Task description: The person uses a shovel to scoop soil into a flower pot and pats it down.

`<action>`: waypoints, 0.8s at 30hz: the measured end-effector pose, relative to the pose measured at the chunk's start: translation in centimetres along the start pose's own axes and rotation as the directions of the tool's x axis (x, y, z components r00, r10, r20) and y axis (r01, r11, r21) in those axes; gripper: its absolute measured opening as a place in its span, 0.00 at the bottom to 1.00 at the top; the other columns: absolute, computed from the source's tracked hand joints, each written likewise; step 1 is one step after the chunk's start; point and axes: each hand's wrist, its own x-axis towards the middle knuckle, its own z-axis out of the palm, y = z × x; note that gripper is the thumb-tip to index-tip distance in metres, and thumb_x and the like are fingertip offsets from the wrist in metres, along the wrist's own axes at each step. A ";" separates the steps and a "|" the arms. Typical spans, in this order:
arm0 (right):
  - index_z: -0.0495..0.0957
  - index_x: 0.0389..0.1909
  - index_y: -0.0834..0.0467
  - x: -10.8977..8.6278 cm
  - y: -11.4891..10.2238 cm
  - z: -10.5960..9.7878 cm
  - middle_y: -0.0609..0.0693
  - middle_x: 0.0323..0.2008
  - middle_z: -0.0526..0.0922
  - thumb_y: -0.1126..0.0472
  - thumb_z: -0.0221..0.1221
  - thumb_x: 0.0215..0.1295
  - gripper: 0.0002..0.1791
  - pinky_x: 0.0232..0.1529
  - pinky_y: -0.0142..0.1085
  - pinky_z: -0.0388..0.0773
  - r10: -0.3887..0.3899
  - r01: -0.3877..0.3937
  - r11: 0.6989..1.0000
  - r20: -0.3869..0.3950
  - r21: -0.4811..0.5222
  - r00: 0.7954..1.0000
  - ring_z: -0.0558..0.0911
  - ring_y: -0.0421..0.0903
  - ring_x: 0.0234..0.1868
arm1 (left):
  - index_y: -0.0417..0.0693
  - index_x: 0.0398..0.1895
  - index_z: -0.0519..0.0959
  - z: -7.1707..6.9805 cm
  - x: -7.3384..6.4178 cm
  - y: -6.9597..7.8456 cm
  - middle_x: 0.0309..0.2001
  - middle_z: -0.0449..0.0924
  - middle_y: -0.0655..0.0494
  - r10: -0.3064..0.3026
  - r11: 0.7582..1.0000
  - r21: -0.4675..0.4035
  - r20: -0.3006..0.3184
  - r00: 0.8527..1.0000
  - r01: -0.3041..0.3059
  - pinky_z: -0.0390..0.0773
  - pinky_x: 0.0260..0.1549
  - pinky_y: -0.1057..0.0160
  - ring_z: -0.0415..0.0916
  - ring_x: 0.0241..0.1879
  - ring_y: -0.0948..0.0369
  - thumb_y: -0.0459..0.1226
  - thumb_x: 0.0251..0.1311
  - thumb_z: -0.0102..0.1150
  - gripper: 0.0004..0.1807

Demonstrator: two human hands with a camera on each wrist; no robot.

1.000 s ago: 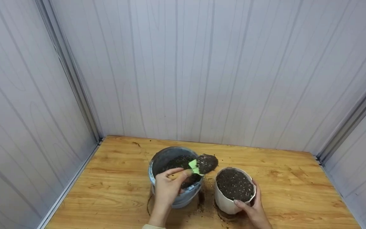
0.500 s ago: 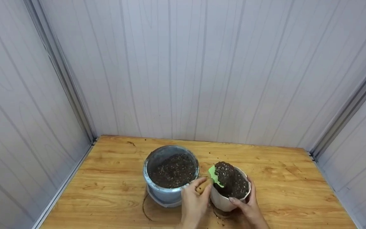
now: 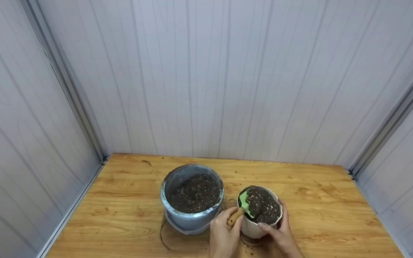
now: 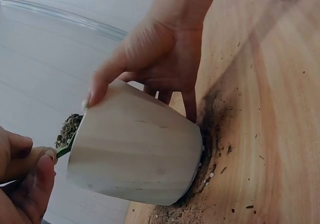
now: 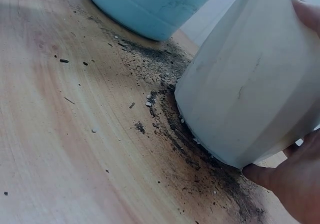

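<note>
My left hand [image 3: 223, 233] pinches the wooden handle of a small green trowel [image 3: 243, 202]. The trowel's blade lies at the left inside of a white faceted pot [image 3: 252, 230], against dark soil [image 3: 265, 208] that fills the pot near its rim. Around the pot's right side, my right hand [image 3: 281, 234] grips it, the thumb at the front rim. In the left wrist view the soil [image 4: 69, 129] rises above the rim beside the green metal. The right wrist view shows the pot [image 5: 250, 79] standing on the table, with fingers at its base.
A blue bucket [image 3: 188, 220], partly filled with soil [image 3: 197, 193], stands left of the pot. Spilled soil [image 5: 190, 159] lies around the pot's base on the wooden table [image 3: 120, 215]. Pale panel walls [image 3: 206, 79] rise behind and at both sides.
My left hand has moved right from over the blue bucket to the white pot. The heaped trowel has come down and its soil now lies in the pot. My right hand keeps its grip.
</note>
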 end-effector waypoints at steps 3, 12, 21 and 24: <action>0.31 0.78 0.53 0.0 0.0 0.0 0.64 0.76 0.40 0.72 0.64 0.58 0.59 0.56 0.22 0.61 -0.014 0.014 1.000 0.004 0.008 1.000 0.46 0.61 0.74 | 0.42 0.41 0.86 0.1 -0.1 -0.4 0.34 0.84 0.56 0.035 0.999 0.013 0.000 0.999 -0.035 0.75 0.27 0.66 0.78 0.31 0.66 0.31 0.52 0.73 0.12; 0.33 0.77 0.57 0.1 0.0 0.0 0.66 0.75 0.42 0.73 0.64 0.57 0.58 0.57 0.23 0.60 -0.067 0.067 0.998 0.000 -0.019 0.998 0.47 0.63 0.73 | 0.50 0.44 0.85 -0.3 -0.3 -1.0 0.34 0.79 0.62 0.177 0.981 0.089 -0.061 0.982 -0.171 0.78 0.30 0.64 0.78 0.32 0.65 0.29 0.52 0.73 0.16; 0.34 0.77 0.55 0.1 0.1 -0.1 0.65 0.74 0.43 0.73 0.64 0.57 0.58 0.57 0.24 0.62 -0.051 0.051 0.999 -0.001 0.002 0.999 0.49 0.61 0.72 | 0.49 0.48 0.84 -0.8 0.1 -1.1 0.38 0.77 0.58 0.297 0.952 0.125 -0.141 0.944 -0.280 0.76 0.25 0.68 0.77 0.28 0.66 0.28 0.53 0.71 0.18; 0.34 0.77 0.56 0.1 0.2 0.0 0.65 0.74 0.44 0.73 0.64 0.57 0.57 0.57 0.25 0.63 -0.050 0.050 0.999 0.003 0.013 0.999 0.50 0.60 0.71 | 0.48 0.48 0.84 -1.0 0.2 -0.8 0.38 0.78 0.59 0.312 0.949 0.112 -0.175 0.934 -0.296 0.78 0.27 0.67 0.79 0.31 0.64 0.28 0.54 0.70 0.17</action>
